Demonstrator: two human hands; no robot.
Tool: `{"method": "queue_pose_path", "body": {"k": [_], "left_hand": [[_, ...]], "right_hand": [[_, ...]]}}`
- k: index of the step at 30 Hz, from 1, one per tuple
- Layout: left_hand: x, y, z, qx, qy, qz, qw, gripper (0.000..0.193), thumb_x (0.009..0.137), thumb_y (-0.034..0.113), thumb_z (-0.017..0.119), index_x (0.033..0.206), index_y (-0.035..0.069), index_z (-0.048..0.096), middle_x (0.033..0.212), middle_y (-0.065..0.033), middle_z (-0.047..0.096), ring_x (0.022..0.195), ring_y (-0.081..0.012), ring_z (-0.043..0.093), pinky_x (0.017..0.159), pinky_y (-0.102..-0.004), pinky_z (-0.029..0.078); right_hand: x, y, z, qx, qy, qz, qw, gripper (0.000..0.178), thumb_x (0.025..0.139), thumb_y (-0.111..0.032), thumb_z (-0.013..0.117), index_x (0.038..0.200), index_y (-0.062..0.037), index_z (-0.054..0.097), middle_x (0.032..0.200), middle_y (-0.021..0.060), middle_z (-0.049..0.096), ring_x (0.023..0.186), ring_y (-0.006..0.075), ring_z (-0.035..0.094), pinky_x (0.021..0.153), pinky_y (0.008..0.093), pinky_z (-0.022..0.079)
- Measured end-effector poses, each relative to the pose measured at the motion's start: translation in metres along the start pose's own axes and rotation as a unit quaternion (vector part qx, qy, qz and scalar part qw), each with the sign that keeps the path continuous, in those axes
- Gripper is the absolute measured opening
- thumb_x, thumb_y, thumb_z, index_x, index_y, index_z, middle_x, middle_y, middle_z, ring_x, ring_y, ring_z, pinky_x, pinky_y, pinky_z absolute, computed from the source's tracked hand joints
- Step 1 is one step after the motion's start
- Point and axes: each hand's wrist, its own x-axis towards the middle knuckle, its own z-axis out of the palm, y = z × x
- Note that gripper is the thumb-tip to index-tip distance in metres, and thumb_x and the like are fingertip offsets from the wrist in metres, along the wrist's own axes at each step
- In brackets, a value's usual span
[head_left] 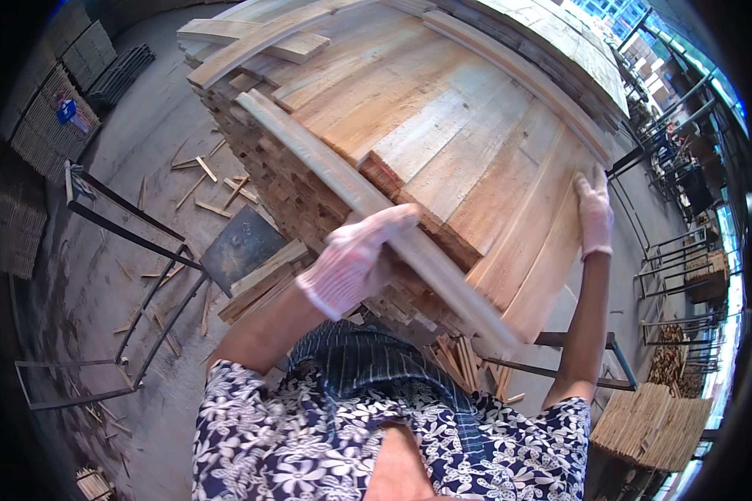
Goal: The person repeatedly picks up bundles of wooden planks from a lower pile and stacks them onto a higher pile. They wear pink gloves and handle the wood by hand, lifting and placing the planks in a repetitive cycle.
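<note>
A long narrow wooden board [309, 154] lies slantwise in front of me, its near end smeared by motion. My left hand [355, 259], in a pale pinkish knit glove, is closed around the middle of this board. Beyond it rises a big stack of planks, its top layer of planks [443, 125] laid side by side. My right hand [595, 209], gloved alike, rests with fingers stretched against the right edge of the top planks. Its palm side is hidden.
Loose boards [267, 42] lie across the stack's far left corner, and a long strip [518, 75] runs along its far right. Metal frames [142, 334] stand at the left. Wood scraps [209, 175] litter the floor. At the lower right sits a bundle of wood pieces [652, 426].
</note>
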Motion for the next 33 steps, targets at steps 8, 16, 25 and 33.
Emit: {"method": "queue_pose_path", "body": {"k": [8, 16, 25, 33], "left_hand": [[-0.015, -0.013, 0.018, -0.370, 0.069, -0.190, 0.907, 0.028, 0.099, 0.015, 0.065, 0.124, 0.002, 0.063, 0.114, -0.0139, 0.069, 0.108, -0.0277, 0.070, 0.098, -0.0456, 0.059], [0.016, 0.010, 0.025, -0.534, 0.068, -0.425, 0.728, 0.033, 0.101, 0.028, 0.065, 0.124, 0.004, 0.063, 0.117, -0.0093, 0.065, 0.107, -0.0246, 0.066, 0.091, -0.0489, 0.060], [0.059, 0.054, 0.000, -0.571, 0.105, -0.319, 0.749, 0.051, 0.093, 0.047, 0.070, 0.119, 0.003, 0.062, 0.108, -0.0109, 0.066, 0.108, -0.0236, 0.065, 0.096, -0.0401, 0.057], [0.058, 0.021, -0.042, -0.374, -0.084, -0.344, 0.857, 0.042, 0.100, 0.037, 0.066, 0.124, 0.003, 0.055, 0.101, -0.0042, 0.065, 0.089, -0.0116, 0.065, 0.074, -0.0267, 0.056]], "right_hand": [[0.033, 0.035, -0.012, -0.045, -0.029, -0.019, 0.998, 0.067, 0.102, -0.042, 0.057, 0.152, 0.0011, 0.041, 0.149, 0.0199, 0.052, 0.137, 0.0296, 0.050, 0.115, 0.0344, 0.036], [0.027, 0.023, -0.010, -0.164, 0.049, -0.084, 0.982, 0.065, 0.098, -0.039, 0.063, 0.149, -0.0019, 0.045, 0.143, 0.0237, 0.055, 0.131, 0.0382, 0.053, 0.111, 0.0401, 0.041], [-0.132, -0.184, -0.015, 0.034, -0.515, -0.251, 0.819, 0.076, 0.092, -0.037, 0.071, 0.157, -0.0200, 0.038, 0.148, 0.0201, 0.048, 0.135, 0.0304, 0.050, 0.113, 0.0409, 0.043], [-0.126, -0.137, -0.002, -0.272, -0.203, -0.362, 0.868, 0.065, 0.082, -0.026, 0.075, 0.144, -0.0214, 0.054, 0.121, 0.0220, 0.057, 0.108, 0.0403, 0.061, 0.093, 0.0457, 0.052]]}}
